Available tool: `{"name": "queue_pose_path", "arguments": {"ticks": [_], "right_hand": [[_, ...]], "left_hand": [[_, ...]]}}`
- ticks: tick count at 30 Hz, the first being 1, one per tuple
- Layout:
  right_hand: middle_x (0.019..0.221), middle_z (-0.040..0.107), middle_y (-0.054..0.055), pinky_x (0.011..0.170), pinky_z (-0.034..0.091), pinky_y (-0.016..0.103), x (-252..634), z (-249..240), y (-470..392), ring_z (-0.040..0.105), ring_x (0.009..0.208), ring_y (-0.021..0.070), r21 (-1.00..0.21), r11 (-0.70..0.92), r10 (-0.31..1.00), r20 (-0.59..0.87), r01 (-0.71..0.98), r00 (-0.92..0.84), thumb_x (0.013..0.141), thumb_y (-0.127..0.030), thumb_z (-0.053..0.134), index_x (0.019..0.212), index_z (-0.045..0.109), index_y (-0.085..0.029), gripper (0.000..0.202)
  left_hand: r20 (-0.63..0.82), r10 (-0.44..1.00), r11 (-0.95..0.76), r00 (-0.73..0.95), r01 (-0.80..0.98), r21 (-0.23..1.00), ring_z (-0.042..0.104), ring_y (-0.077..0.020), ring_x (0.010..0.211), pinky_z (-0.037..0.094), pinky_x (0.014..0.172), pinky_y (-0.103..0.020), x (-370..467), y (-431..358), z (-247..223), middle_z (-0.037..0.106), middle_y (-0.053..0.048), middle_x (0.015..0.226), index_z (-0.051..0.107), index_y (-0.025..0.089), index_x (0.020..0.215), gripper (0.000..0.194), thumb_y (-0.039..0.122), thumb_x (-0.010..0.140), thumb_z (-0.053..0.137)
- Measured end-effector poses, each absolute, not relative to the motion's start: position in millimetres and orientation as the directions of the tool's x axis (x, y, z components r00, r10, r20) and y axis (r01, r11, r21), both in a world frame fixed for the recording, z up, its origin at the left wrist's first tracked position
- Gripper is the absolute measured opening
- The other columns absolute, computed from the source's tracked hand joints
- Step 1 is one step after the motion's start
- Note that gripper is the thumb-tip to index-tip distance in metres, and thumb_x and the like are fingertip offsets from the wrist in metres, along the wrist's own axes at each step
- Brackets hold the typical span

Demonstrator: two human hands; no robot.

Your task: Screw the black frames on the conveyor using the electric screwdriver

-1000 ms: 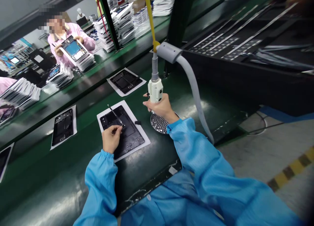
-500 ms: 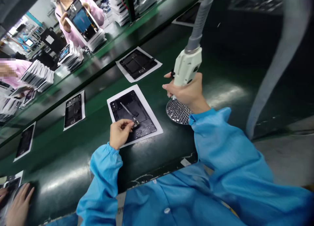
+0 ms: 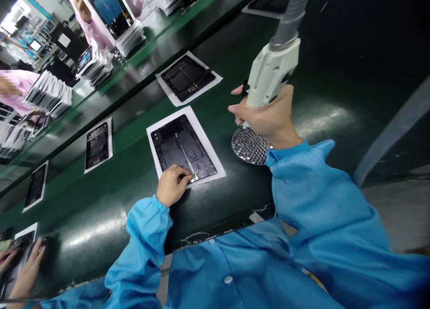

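Observation:
My left hand (image 3: 173,183) pinches the small circuit board (image 3: 194,177) at the near end of a thin flex cable (image 3: 185,156). The cable lies along the inside of a black tablet housing (image 3: 169,141), which rests on a white sheet (image 3: 218,168). My right hand (image 3: 268,121) is wrapped round a pale handheld tool (image 3: 273,71) with a black button and a grey corrugated hose (image 3: 295,18) at its top. Beneath that hand is a round metal disc (image 3: 250,145) full of small holes; I cannot tell whether it joins the tool.
Other housings on sheets lie on the green bench (image 3: 134,201): one housing (image 3: 188,78) beyond mine, others to the left. A co-worker's hands (image 3: 28,268) are at lower left. Across the divider, people in pink stand by stacked panels (image 3: 50,94). A grey hose (image 3: 393,130) hangs at right.
My left hand has brought the small board down to the housing's near edge, and the cable now lies straighter inside. My right hand and the tool have shifted slightly right.

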State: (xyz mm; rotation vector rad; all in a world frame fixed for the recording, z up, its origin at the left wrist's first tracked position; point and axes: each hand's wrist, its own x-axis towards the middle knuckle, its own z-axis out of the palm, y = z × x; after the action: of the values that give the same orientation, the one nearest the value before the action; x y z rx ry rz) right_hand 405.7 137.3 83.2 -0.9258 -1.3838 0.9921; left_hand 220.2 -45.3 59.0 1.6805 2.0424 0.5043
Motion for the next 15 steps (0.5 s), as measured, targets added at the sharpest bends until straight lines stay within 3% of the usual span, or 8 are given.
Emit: {"name": "queue_pose_path", "arguments": {"ticks": [9,15], "right_hand": [[0.043,0.054,-0.007,0.048,0.046,0.028,408.0,80.1,136.7,0.051,0.038,0.0084,-0.915,0.402,0.913,0.402,-0.004,-0.064,0.063,0.001,0.069,0.067,0.063,-0.016,0.018],[0.041,0.052,-0.008,0.042,0.042,0.027,406.6,80.4,137.3,0.050,0.036,0.0082,-0.913,0.407,0.912,0.407,-0.025,-0.047,0.060,0.002,0.069,0.067,0.063,-0.016,0.021]], "left_hand": [[-0.143,0.983,0.175,-0.117,0.842,0.510,0.054,-0.0090,0.058,0.045,0.060,-0.023,211.0,-42.3,62.9,0.063,0.000,0.076,0.069,0.017,0.075,0.004,0.015,0.079,0.068],[0.027,0.994,-0.104,0.102,0.920,0.377,0.060,-0.0179,0.086,0.050,0.078,-0.031,212.2,-61.2,55.2,0.065,-0.006,0.091,0.072,0.019,0.094,0.017,0.023,0.091,0.056]]}}
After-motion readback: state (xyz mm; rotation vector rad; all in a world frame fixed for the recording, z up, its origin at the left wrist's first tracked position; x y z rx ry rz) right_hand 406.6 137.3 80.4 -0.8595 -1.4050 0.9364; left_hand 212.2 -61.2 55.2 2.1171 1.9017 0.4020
